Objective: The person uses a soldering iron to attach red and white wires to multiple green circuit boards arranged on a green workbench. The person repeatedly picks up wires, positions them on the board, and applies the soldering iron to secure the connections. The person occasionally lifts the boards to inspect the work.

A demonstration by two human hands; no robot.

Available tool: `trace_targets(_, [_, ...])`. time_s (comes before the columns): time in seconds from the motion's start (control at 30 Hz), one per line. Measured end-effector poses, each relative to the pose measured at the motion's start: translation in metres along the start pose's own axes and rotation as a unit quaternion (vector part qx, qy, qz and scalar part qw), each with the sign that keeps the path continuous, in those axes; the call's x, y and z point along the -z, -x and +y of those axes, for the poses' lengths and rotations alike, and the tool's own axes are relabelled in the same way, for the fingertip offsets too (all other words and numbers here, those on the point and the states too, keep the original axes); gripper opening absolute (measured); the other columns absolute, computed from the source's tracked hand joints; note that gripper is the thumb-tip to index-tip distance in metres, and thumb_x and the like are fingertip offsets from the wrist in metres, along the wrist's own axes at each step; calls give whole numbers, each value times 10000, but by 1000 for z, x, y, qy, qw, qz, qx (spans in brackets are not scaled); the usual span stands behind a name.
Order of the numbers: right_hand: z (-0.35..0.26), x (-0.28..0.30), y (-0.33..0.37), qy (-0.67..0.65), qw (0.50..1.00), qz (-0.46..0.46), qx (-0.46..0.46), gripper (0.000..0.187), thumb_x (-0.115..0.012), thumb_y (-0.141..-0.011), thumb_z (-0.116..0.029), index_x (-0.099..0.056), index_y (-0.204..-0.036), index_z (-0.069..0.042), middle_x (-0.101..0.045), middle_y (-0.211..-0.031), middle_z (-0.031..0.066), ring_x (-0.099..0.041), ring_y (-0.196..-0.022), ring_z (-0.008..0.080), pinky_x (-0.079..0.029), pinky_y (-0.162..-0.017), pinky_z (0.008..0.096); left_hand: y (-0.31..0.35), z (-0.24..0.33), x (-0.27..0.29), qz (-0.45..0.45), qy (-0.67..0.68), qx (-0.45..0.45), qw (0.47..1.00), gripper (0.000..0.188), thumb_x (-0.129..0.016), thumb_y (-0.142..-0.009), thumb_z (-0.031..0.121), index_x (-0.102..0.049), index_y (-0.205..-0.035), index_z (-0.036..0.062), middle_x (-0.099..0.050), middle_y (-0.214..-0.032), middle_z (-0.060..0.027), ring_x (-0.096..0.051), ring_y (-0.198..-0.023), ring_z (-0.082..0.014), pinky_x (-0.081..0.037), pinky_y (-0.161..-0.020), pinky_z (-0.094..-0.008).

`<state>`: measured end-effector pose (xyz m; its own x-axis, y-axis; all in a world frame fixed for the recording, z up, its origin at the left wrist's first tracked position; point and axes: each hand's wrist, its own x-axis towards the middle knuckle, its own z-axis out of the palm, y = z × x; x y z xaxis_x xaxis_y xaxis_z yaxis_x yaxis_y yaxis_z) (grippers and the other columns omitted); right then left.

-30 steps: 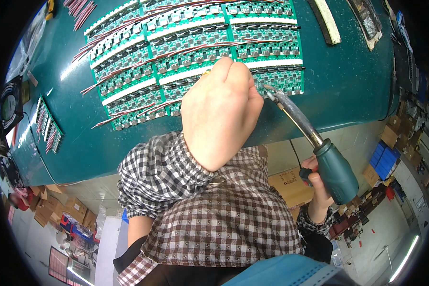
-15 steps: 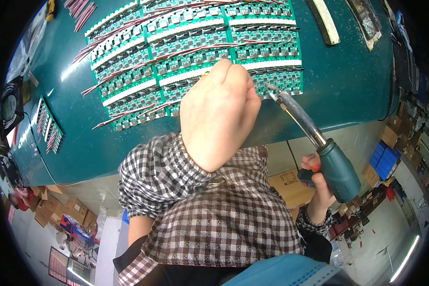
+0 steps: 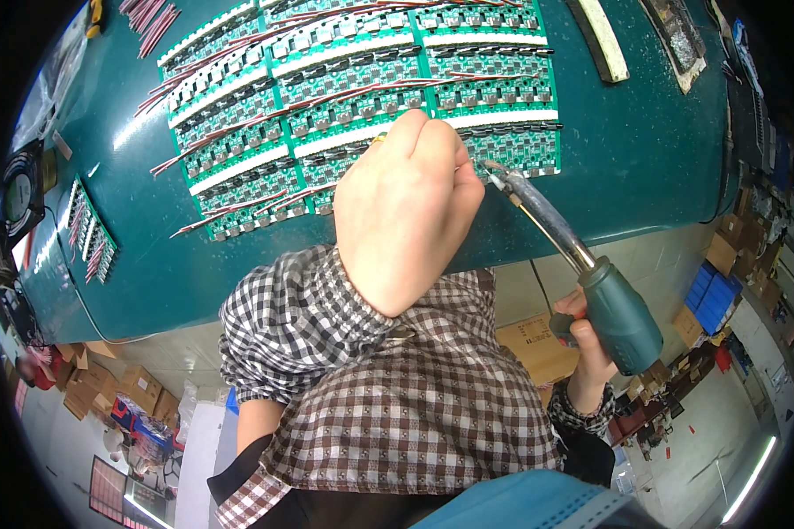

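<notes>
Panels of green circuit boards (image 3: 353, 110) lie on the table in rows, with red, black and white wires across them. My left hand (image 3: 408, 207) rests closed over the near edge of the boards, its back toward me. The fingertips point down and what they pinch is hidden. In my right hand (image 3: 587, 339) is a soldering gun (image 3: 622, 313) with a dark green body and a long metal barrel. Its tip (image 3: 492, 172) is at the lower right boards, close beside my left fingers.
Loose wires (image 3: 150, 22) and a smaller board piece (image 3: 90, 234) lie on the left of the green table (image 3: 635, 159). A small fan (image 3: 22, 194) stands at the left edge. At the back right are a pale strip (image 3: 602, 44) and a solder-spattered holder (image 3: 675, 40).
The soldering gun has shifted slightly left, bringing its tip closer to my left fingers. My left hand has stayed nearly still.
</notes>
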<state>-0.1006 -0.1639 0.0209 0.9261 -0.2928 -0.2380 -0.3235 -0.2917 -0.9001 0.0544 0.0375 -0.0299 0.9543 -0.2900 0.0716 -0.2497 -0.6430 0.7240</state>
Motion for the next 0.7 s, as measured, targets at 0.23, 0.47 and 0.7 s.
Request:
trace_targets(0.23, [0,-2,1,-12,1000,11,-11,516,-855,-675,-239,-600,-1013,56,-654,-827,105,-663,-753,183,-537,-679,288,0,-2,-2,12,5,-7,1000,151,-676,-703,34,-545,-766,71,-511,-712,-49,-535,-598,-192,-431,-514,-304])
trace_targets(0.47, [3,2,1,-4,1000,-5,-6,506,-849,-684,-238,-604,-1015,55,-653,-825,101,-663,-741,183,-538,-671,287,0,-2,-2,14,3,-2,1000,141,-679,-705,42,-556,-768,73,-511,-710,-46,-535,-596,-187,-433,-513,-305])
trace_targets(0.7, [1,-1,2,7,1000,10,11,476,-843,-690,-237,-618,-995,50,-654,-808,95,-662,-734,181,-534,-661,280,-1,0,1,3,1,4,1000,136,-682,-710,52,-563,-770,77,-508,-708,-43,-533,-592,-182,-435,-513,-303])
